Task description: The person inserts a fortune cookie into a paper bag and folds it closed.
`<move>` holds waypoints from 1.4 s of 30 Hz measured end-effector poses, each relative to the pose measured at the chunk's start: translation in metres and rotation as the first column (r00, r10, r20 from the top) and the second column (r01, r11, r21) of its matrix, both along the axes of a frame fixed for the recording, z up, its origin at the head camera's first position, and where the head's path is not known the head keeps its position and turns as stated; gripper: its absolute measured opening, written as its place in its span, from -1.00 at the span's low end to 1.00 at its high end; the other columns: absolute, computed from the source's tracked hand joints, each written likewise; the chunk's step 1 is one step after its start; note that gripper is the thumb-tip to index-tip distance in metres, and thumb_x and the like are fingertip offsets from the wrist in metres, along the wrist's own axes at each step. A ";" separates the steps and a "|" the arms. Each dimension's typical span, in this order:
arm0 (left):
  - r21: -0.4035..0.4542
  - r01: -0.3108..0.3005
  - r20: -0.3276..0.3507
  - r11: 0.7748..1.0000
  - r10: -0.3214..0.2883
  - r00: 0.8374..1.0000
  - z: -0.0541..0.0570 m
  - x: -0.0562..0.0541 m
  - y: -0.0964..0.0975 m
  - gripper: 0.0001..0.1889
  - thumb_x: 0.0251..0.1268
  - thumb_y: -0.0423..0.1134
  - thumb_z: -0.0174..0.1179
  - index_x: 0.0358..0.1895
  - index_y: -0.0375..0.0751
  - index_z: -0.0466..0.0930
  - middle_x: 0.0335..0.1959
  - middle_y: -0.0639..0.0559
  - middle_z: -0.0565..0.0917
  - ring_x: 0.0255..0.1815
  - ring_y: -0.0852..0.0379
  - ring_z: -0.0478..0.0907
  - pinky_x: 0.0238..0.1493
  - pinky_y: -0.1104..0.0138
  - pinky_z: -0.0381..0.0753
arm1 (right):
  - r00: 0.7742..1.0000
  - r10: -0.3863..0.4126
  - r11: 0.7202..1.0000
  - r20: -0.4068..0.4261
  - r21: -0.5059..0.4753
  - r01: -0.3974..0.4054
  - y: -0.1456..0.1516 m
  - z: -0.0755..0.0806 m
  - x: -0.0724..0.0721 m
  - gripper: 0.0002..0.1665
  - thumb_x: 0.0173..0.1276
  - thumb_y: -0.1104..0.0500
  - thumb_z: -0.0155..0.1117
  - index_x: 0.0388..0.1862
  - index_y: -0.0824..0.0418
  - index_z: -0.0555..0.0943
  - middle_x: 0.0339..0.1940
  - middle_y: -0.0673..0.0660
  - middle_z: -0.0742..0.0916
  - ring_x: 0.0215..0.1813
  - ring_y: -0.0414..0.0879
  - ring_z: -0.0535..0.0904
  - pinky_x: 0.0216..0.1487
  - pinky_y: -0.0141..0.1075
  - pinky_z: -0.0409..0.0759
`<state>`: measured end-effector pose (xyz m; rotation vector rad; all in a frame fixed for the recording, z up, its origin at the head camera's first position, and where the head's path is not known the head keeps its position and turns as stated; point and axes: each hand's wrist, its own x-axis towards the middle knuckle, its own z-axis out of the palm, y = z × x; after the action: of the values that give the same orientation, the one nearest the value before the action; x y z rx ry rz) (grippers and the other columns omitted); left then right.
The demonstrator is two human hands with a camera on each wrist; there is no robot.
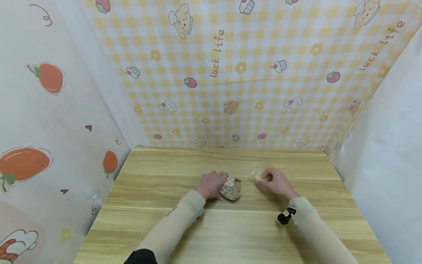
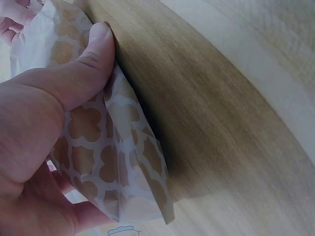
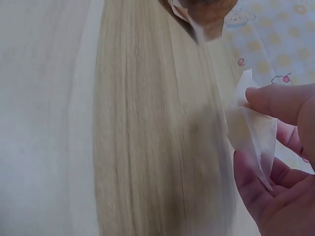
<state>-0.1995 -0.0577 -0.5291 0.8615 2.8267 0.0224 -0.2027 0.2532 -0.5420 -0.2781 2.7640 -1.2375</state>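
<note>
A small paper bag (image 1: pixel 228 189) with a brown-and-white lattice pattern lies on its side, its open brown mouth facing right. My left hand (image 1: pixel 212 185) grips it from the left. In the left wrist view the thumb lies along one face of the creased bag (image 2: pixel 86 123), with fingers around the other side. To the right of the bag, my right hand (image 1: pixel 276 182) pinches a small translucent packet (image 1: pixel 256 175) between thumb and fingers. Up close in the right wrist view, the packet (image 3: pixel 253 132) looks thin, folded and whitish, with a faint yellowish tint.
Both hands work over a light wood-grain table (image 1: pixel 244 234). A yellow checked cloth (image 1: pixel 240 88) with cartoon prints hangs behind it, and white sheets (image 1: pixel 66 117) hang at the sides. A small black device (image 1: pixel 286 216) sits at my right wrist.
</note>
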 end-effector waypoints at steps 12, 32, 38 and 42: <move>0.006 0.002 -0.003 1.000 -0.002 1.000 0.002 0.000 0.000 -0.06 -0.13 0.17 0.67 0.34 0.02 0.38 0.29 0.08 0.61 0.15 -0.05 0.60 0.14 -0.10 0.65 | 0.998 0.044 0.997 0.053 -0.060 -0.041 -0.011 0.003 0.010 -0.76 0.33 0.20 0.51 -0.14 0.21 0.62 -0.19 0.11 0.70 -0.15 -0.06 0.59 -0.11 -0.27 0.60; -0.028 0.014 -0.028 1.000 -0.015 0.999 0.001 -0.001 -0.001 -0.10 -0.11 0.22 0.64 0.29 0.02 0.36 0.24 0.09 0.59 0.09 0.00 0.59 0.00 0.03 0.69 | 0.946 0.320 0.940 0.044 -0.142 -0.311 -0.031 0.008 0.020 -0.75 0.31 0.22 0.51 -0.08 0.18 0.66 -0.08 0.15 0.74 -0.10 -0.05 0.66 -0.11 -0.29 0.67; -0.037 0.015 -0.020 0.999 -0.016 1.000 0.000 -0.001 0.000 -0.09 -0.09 0.23 0.63 0.31 0.01 0.35 0.26 0.08 0.58 0.11 0.00 0.58 -0.01 0.05 0.69 | 0.946 0.323 0.943 0.005 -0.079 -0.322 -0.040 0.009 0.019 -0.77 0.32 0.17 0.55 -0.10 0.10 0.69 -0.14 0.07 0.75 -0.20 -0.10 0.64 -0.24 -0.29 0.64; -0.038 0.013 -0.019 0.999 -0.014 1.000 0.000 -0.001 0.001 -0.08 -0.10 0.23 0.63 0.31 0.01 0.35 0.26 0.08 0.58 0.11 0.00 0.57 0.00 0.04 0.69 | 0.955 0.295 0.952 0.009 -0.083 -0.293 -0.049 0.006 0.018 -0.74 0.29 0.18 0.57 -0.12 0.11 0.67 -0.25 0.05 0.75 -0.30 -0.13 0.63 -0.36 -0.30 0.65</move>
<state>-0.2008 -0.0570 -0.5294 0.8779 2.8295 -0.0415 -0.1845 0.2044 -0.5356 -0.6528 2.5365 -1.2648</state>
